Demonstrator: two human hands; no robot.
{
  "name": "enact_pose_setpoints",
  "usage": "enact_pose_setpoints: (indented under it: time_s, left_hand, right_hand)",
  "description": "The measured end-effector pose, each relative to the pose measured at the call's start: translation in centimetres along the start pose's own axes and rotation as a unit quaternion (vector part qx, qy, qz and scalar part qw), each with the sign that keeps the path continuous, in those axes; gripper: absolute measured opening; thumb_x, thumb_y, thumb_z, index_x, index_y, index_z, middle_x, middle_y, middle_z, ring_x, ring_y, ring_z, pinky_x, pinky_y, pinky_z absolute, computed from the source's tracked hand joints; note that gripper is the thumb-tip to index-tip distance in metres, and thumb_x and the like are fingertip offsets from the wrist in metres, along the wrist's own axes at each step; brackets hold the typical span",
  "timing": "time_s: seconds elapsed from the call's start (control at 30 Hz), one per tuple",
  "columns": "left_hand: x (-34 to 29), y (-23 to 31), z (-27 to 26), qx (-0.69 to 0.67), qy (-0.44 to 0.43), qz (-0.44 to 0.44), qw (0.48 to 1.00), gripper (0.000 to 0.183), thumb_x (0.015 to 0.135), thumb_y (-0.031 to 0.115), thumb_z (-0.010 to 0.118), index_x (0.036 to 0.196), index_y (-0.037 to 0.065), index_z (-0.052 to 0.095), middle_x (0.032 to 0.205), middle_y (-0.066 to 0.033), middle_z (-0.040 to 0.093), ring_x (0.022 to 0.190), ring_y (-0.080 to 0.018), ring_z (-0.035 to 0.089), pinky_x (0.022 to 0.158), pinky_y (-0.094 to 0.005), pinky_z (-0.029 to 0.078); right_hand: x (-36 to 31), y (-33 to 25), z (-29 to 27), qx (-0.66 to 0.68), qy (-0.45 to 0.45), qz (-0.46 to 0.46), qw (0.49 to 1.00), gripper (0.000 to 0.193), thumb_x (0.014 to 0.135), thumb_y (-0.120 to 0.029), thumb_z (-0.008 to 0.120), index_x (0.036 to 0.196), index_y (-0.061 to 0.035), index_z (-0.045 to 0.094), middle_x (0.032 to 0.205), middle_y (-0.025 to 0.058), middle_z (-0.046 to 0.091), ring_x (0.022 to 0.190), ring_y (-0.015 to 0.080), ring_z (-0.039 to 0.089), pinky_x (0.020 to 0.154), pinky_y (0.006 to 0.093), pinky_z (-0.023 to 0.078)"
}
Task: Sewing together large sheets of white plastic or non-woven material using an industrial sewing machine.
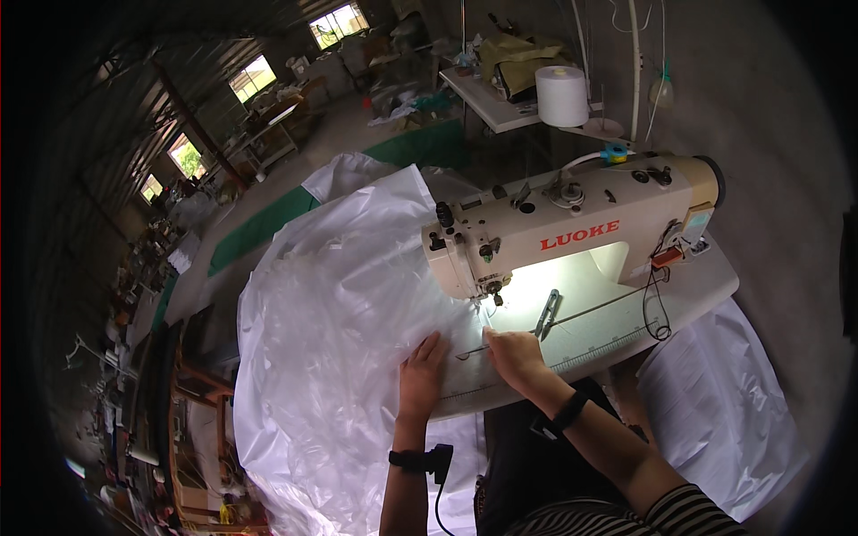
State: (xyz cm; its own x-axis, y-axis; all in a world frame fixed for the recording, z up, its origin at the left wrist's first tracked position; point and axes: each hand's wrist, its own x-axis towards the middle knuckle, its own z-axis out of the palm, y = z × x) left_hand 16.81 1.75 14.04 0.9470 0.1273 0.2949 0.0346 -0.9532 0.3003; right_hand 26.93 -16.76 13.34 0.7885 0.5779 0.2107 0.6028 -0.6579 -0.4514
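Observation:
A large white, shiny sheet [331, 286], plastic-like and crumpled, spreads over the left of the sewing table and hangs down its front. My left hand [424, 375] lies flat on it, fingers stretched out, just left of the needle area. The white sewing machine [572, 214] stands to the right with its lamp lighting the bed. Close in front of its needle [487, 302], my right hand [518, 359] is closed in a pinch at the sheet's edge; what sits between the fingertips is hidden. Thread snips [548, 313] rest on the bed beyond that hand.
A black cord loop [660, 313] hangs off the machine's right side. Behind it stands a cone of white thread [562, 96] beside a small table [492, 100]. More white sheeting [724, 402] hangs at the lower right. A wooden frame [201, 384] stands at left.

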Motion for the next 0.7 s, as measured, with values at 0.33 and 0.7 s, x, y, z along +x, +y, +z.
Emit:
enact_pose_setpoints:
  time_s: [0.33, 0.7]
  left_hand:
    - [0.8, 5.0, 1.7, -0.073, 0.061, 0.105, 0.99, 0.028, 0.076, 0.016, 0.076, 0.103, 0.01, 0.069, 0.111, -0.0059, 0.069, 0.104, -0.0278, 0.065, 0.094, -0.044, 0.048]
    - [6.8, 3.1, 4.7, -0.153, 0.086, -0.044, 0.983, 0.012, 0.076, 0.011, 0.076, 0.081, 0.004, 0.067, 0.087, -0.0093, 0.067, 0.073, -0.0284, 0.065, 0.067, -0.0389, 0.051]
  right_hand:
    - [1.5, 3.0, -2.3, 0.067, -0.055, -0.045, 0.995, 0.027, 0.087, -0.016, 0.057, 0.108, -0.0158, 0.073, 0.09, 0.0166, 0.072, 0.087, 0.0344, 0.071, 0.08, 0.0458, 0.055]
    - [1.6, 3.9, -3.0, 0.086, -0.089, -0.052, 0.991, 0.033, 0.086, -0.015, 0.062, 0.118, -0.0158, 0.071, 0.096, 0.0143, 0.072, 0.09, 0.0331, 0.07, 0.083, 0.0431, 0.055]
